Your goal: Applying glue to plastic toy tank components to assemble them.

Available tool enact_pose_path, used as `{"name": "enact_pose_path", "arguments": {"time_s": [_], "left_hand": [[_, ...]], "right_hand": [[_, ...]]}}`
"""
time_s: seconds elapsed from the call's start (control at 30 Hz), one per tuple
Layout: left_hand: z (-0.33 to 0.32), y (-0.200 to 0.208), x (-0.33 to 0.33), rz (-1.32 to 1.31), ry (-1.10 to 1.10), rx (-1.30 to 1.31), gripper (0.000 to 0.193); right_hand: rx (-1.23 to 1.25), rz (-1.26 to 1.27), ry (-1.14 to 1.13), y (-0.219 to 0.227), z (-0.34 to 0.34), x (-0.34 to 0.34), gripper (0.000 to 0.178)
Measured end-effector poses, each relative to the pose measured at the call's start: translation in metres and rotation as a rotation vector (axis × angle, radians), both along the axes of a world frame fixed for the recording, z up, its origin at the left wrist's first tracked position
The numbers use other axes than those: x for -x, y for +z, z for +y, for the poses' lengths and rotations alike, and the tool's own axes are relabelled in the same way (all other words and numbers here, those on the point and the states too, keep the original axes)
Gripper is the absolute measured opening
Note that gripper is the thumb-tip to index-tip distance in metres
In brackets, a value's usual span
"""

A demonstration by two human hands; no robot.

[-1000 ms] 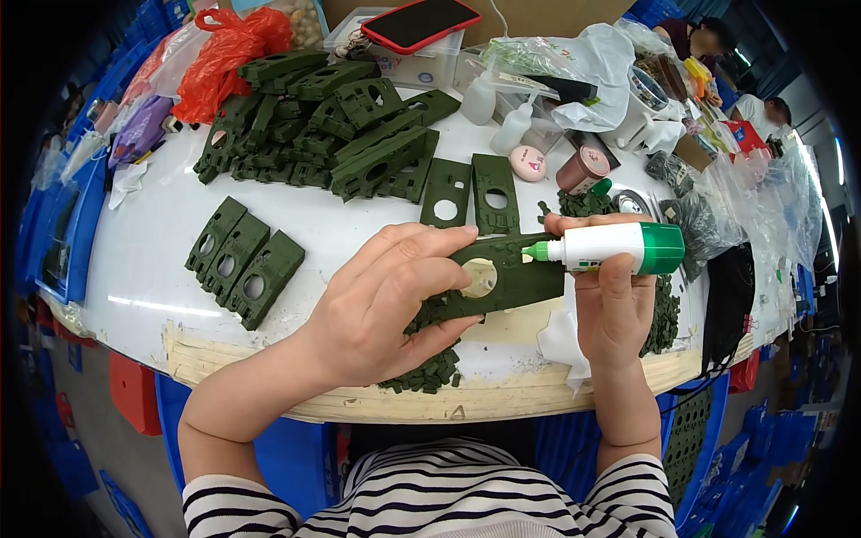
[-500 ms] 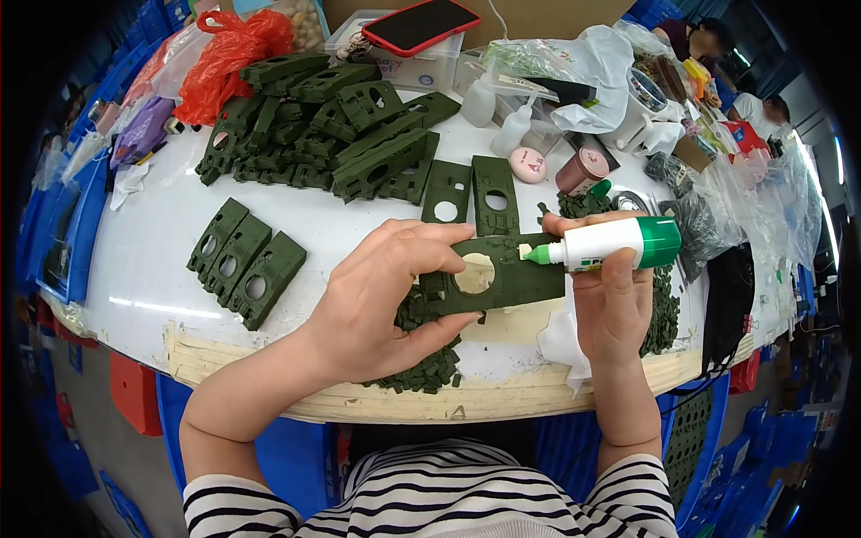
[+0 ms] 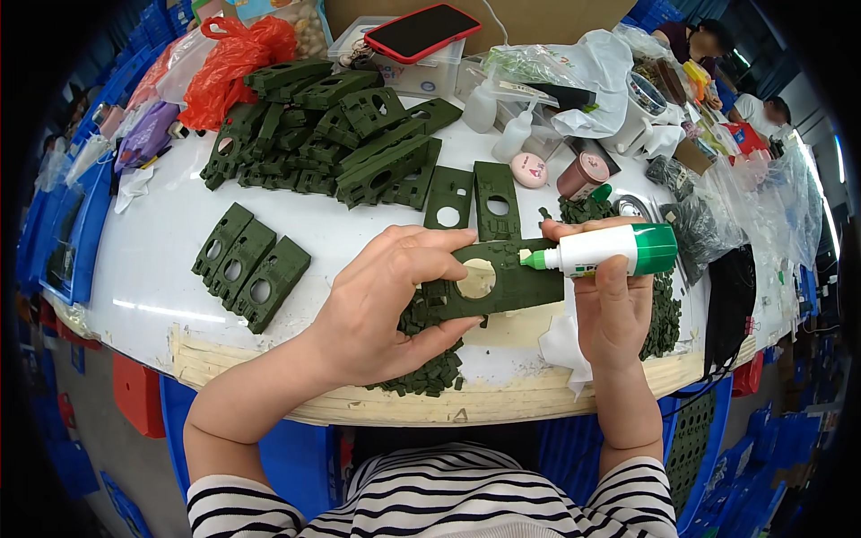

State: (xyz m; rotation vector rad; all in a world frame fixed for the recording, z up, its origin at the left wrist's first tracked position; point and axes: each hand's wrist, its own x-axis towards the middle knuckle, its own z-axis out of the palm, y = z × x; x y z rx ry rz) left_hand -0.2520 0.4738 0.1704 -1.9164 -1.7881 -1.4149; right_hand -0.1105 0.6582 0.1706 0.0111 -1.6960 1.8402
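Note:
My left hand (image 3: pixel 381 300) pinches a dark green plastic tank hull part (image 3: pixel 529 291) with a round hole, fingers along the far edge and thumb at the near edge. In my right hand (image 3: pixel 619 314) lies a white and green glue bottle (image 3: pixel 601 251), held sideways. Its light green nozzle touches or almost touches the hull's upper face near a small notch. Just beyond stand two more hull parts (image 3: pixel 446 190), side by side. Tiny green pieces (image 3: pixel 430 372) lie in a heap under my left hand. Further pieces (image 3: pixel 664 314) are partly hidden behind my right hand.
Three hull parts (image 3: pixel 256 273) sit in a row at the left. Behind is a large pile of hulls (image 3: pixel 332 134). A red-cased phone (image 3: pixel 421 33), squeeze bottles (image 3: pixel 514 130), a pink tin (image 3: pixel 583 175) and plastic bags (image 3: pixel 717 197) crowd the back and right.
The whole view has shifted slightly. Both hands keep their hold on the hull part and glue bottle, with the nozzle staying near the same spot.

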Motion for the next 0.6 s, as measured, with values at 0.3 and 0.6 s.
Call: {"name": "enact_pose_path", "arguments": {"time_s": [0.3,0.6], "left_hand": [[0.0015,-0.0007,-0.0001,0.007,-0.006,-0.006,0.055],[0.0002,-0.0013,0.0009,-0.013,-0.017,-0.022,0.054]], "right_hand": [[0.082,0.057,-0.014,0.0015,-0.0021,0.0017,0.031],[0.054,0.056,-0.039,0.0015,-0.0034,0.0021,0.033]]}}
